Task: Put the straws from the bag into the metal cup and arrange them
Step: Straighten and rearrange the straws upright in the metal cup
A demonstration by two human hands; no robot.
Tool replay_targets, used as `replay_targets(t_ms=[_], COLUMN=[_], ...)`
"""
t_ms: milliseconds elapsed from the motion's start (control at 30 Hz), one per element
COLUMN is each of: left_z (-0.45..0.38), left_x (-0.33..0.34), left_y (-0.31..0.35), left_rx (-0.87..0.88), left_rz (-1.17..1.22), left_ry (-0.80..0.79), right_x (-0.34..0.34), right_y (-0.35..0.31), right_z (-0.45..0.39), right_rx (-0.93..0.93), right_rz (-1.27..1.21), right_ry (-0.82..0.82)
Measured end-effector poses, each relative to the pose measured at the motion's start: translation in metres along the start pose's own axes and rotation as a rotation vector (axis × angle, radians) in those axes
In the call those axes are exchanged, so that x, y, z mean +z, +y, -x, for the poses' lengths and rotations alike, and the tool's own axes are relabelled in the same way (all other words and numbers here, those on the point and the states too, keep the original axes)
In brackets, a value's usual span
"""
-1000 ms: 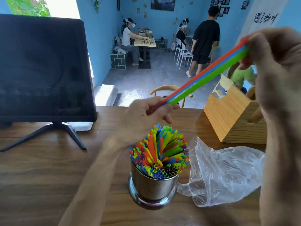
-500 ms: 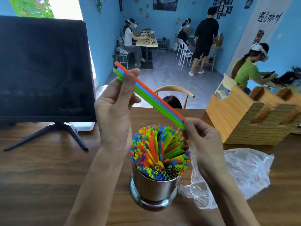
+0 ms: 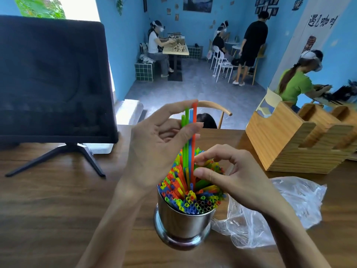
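Observation:
A shiny metal cup (image 3: 183,223) stands on the wooden table, packed with several coloured straws (image 3: 193,198). A small bunch of green, blue and orange straws (image 3: 190,144) stands upright with its lower ends among the straws in the cup. My left hand (image 3: 160,144) pinches the top of this bunch between thumb and fingers. My right hand (image 3: 231,175) curls around its lower part just above the cup, thumb and fingertips touching it. A crumpled clear plastic bag (image 3: 280,213) lies right of the cup and looks empty.
A dark monitor (image 3: 52,80) on a stand fills the left of the table. A wooden holder (image 3: 293,140) sits at the back right. A chair back (image 3: 216,109) shows beyond the table edge. Several people sit or stand in the blue room behind.
The bunch has swung from a slant to upright and dropped into the cup. My left hand moved right and lower; my right hand now sits over the cup's straws.

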State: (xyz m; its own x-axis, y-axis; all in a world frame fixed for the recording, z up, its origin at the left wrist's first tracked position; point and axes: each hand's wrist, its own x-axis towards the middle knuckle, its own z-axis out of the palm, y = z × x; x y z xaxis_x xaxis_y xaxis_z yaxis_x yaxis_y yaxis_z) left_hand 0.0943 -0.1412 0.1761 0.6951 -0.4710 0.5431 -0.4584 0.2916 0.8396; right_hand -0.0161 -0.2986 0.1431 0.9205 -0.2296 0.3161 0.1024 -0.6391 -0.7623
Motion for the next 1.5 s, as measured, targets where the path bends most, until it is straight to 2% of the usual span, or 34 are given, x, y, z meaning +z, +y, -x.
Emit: replay_targets(t_ms=[300, 433, 600, 733, 867, 1067, 1133, 1233, 1367, 1433, 1500], left_z=[0.005, 0.004, 0.004, -0.001, -0.008, -0.008, -0.007, -0.007, -0.014, -0.017, -0.018], left_x=[-0.001, -0.004, -0.008, -0.010, -0.016, -0.018, -0.018, -0.017, -0.012, -0.017, -0.023], left_y=[-0.012, -0.016, -0.015, -0.004, 0.001, 0.000, 0.004, 0.012, 0.022, 0.027, 0.027], left_rx=[0.000, 0.008, -0.031, -0.067, -0.116, 0.162, 0.238, 0.197, 0.292, 0.358, 0.382], left_rz=[-0.065, -0.215, -0.351, -0.294, -0.321, -0.708, -0.722, -0.527, -0.108, 0.019, 0.075], left_ry=[-0.002, -0.058, -0.128, -0.122, -0.214, -0.333, -0.313, -0.222, 0.080, 0.239, 0.310], right_x=[0.017, 0.023, 0.015, 0.008, 0.007, 0.010, 0.010, 0.009, 0.009, 0.007, 0.003], right_y=[-0.006, -0.002, 0.005, 0.006, 0.005, -0.002, -0.001, 0.000, 0.000, -0.003, -0.006], right_z=[-0.007, -0.009, -0.009, -0.010, -0.008, -0.009, -0.009, -0.008, -0.010, -0.011, -0.012], right_rx=[-0.023, -0.018, 0.071, 0.121, 0.130, 0.103, 0.101, 0.107, 0.101, 0.060, 0.016], right_rz=[-0.073, -0.028, 0.060, 0.092, 0.122, 0.116, 0.110, 0.110, 0.062, -0.049, -0.188], right_ry=[0.150, 0.178, 0.106, 0.047, -0.025, 0.013, 0.011, -0.010, 0.023, 0.043, 0.071])
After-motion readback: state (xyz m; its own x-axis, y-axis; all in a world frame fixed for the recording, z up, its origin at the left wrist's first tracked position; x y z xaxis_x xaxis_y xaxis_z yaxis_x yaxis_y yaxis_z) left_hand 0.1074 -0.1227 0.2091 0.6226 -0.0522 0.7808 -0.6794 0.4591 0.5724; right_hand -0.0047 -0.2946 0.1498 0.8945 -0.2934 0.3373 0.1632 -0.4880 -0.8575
